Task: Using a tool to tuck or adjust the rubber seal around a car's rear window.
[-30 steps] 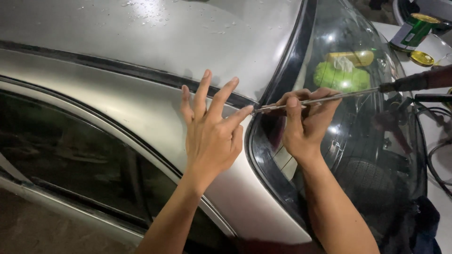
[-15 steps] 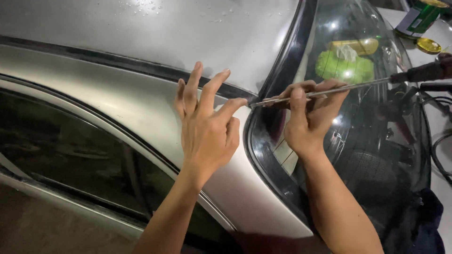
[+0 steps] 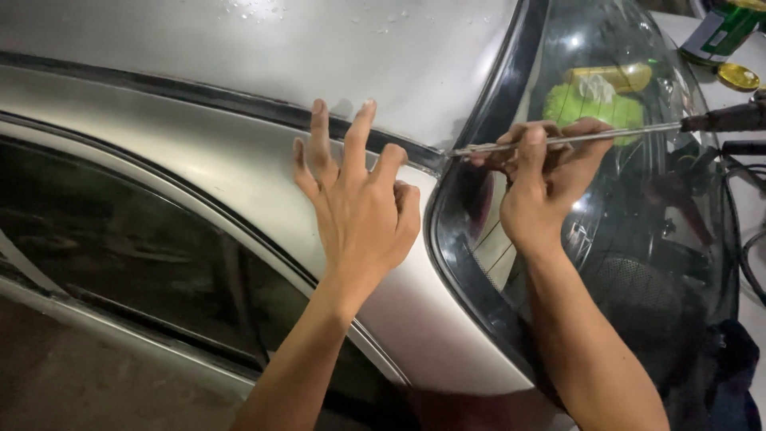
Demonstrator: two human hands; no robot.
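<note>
The long thin metal rod (image 3: 558, 140) now has its tip right at the corner where the dark roof strip (image 3: 239, 104) meets the back window (image 3: 606, 239). The right hand (image 3: 542, 187) is closed around the rod. The left hand (image 3: 359, 211) has slid nearer the corner, open and flat on the silver car body (image 3: 199, 168), so the poking looks well underway.

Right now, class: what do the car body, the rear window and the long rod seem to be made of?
Car body: painted sheet metal, by its smooth silver sheen with soft reflections. Rear window: glass, clear and glossy, things showing through it. Rod in the right hand: probably bare steel, thin, straight and shiny grey.
</note>
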